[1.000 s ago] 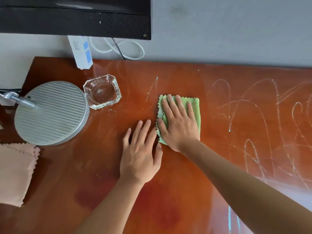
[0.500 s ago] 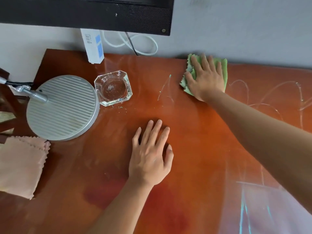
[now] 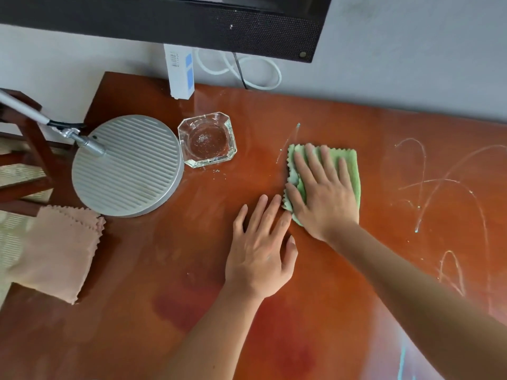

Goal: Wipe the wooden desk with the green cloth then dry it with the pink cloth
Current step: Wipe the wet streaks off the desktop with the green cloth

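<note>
The green cloth [image 3: 346, 171] lies flat on the wooden counter [image 3: 164, 270], right of the glass ashtray [image 3: 207, 139] and well apart from it; the right hand [image 3: 323, 198] presses down on the cloth with its fingers [image 3: 327, 163] straight and slightly spread, the palm covering the cloth's near part, so only the far edge, the right side and a crumpled left fringe show; the left hand [image 3: 260, 250] rests flat on the bare counter in front of and to the right of the ashtray, its fingers [image 3: 270, 209] straight and a little apart, holding nothing, the fingertips just beside the cloth's near left corner; a thin pale streak [image 3: 288, 141] runs on the wood between the ashtray and the cloth; further right of the cloth, looping whitish scribbles [image 3: 439, 187] cover the surface; the ashtray stands just beside a round ribbed metal lamp base [image 3: 126, 165] on its left, whose silver arm [image 3: 41, 119] reaches off to the left; crumbs [image 3: 216, 171] lie scattered in front of the ashtray; the pink cloth [image 3: 55, 253] lies folded left of and nearer than the lamp base, hanging over the counter's left edge; behind the ashtray a white and blue box [image 3: 181, 72] stands upright at the wall, with a looped white cable [image 3: 258, 72] to its right under a black screen [image 3: 192, 20]; a dark wooden chair [image 3: 27, 149] shows left of the counter.
</note>
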`<state>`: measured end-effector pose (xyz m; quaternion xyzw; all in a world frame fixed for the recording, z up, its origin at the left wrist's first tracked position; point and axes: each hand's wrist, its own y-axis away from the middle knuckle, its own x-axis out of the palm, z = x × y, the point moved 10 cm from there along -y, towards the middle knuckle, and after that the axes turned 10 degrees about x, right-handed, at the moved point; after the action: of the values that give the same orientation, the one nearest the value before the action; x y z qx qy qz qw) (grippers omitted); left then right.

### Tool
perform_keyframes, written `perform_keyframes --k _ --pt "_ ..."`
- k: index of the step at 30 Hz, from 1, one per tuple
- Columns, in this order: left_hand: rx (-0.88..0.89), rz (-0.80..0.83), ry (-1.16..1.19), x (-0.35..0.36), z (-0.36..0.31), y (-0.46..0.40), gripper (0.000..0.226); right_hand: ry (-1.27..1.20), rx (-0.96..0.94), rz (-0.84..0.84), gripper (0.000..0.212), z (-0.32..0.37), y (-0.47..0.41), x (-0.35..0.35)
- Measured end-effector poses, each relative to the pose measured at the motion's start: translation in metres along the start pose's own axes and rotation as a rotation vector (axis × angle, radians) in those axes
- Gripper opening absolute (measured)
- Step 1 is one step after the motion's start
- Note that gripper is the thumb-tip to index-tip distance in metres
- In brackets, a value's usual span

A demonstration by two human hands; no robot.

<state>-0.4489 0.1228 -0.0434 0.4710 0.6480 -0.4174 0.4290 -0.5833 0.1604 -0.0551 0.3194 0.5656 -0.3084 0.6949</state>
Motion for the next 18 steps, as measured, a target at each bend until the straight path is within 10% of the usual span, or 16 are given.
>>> perform_keyframes --k 18 --pt "-0.01 -0.006 0.01 -0.002 -0.001 -0.002 0.052 0.041 0.028 0.021 0.071 0.014 -0.088 0.0"
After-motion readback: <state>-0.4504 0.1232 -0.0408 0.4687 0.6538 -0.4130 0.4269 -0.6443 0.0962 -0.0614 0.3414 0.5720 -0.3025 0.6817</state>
